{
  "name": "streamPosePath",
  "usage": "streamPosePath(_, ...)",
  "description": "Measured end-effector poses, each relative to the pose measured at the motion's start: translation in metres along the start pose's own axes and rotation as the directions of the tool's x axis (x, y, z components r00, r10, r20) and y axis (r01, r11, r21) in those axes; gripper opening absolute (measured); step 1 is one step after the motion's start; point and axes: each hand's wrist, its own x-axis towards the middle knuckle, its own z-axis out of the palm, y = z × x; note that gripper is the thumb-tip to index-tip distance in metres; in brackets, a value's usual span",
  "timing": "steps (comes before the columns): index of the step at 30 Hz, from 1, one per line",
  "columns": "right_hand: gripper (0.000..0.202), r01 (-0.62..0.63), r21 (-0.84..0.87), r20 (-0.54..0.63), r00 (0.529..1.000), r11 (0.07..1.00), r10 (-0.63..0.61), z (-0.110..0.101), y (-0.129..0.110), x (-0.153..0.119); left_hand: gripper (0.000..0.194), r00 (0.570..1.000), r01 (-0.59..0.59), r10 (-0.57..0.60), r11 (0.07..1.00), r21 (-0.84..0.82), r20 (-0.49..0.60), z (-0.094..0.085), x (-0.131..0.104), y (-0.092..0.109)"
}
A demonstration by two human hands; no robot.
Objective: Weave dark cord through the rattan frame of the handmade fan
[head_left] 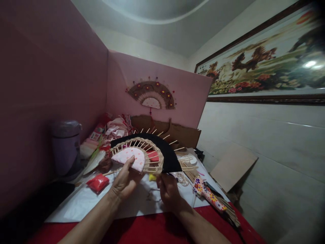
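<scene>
A half-round fan (170, 152) with a black outer band, a woven cord ring and thin sticks poking past its edge is held above the table. My left hand (127, 179) grips it from below, the thumb lying on the pink dotted centre piece (132, 157). Under the fan's right part, my right hand (169, 191) has its fingers bent together near the lower edge of the black band; what they pinch is too small and dark to make out.
White paper (76, 206) covers part of the red table. A red packet (98, 183) and purple container (66, 149) are left. A flowered glue gun (209, 195) lies right. Behind, a decorated fan (152, 93) hangs on a pink panel (188, 91).
</scene>
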Motion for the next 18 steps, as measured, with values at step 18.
streamPosePath(18,0.033,-0.418,0.74,-0.012,0.775,0.526,0.632,-0.004,0.012,0.017,0.033,0.986,0.055,-0.093,0.963,0.263,0.136,0.032,0.0,-0.075)
